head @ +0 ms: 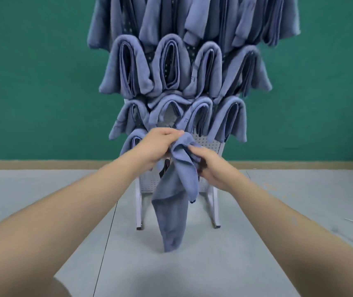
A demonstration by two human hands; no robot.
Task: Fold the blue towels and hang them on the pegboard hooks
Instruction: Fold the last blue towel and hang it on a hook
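I have my left hand (158, 144) and right hand (210, 166) both pinching the limp, light blue towel (174, 202) by its bunched top at the pegboard (208, 146) bottom edge, best gripped by corners.

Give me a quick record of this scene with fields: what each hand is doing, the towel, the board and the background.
left hand: grips the top of the loose towel
right hand: pinches a fold of it lower down
towel: blue, unfolded, hangs down to the floor
pegboard: white, on legs, a bare patch at lower right
hung towels: folded, in rows over the board
floor: grey
wall: green
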